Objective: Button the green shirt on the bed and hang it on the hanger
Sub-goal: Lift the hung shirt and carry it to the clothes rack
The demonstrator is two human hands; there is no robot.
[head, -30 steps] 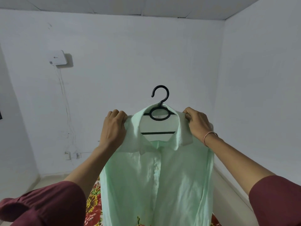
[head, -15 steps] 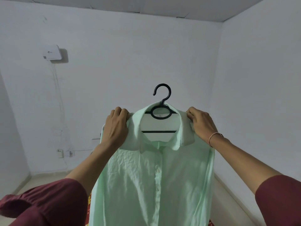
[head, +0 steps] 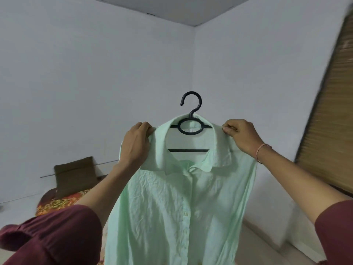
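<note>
Cannot see the arms of the hanger [head: 192, 114] under the cloth, nor the hem of the shirt [head: 172, 207], cut off at the bottom edge; tiny mark inside the collar too small to read. Held up in the air before the bed [head: 57, 204]: left hand [head: 136, 144] gripping one shoulder, right hand [head: 241, 136] pinching the other
</note>
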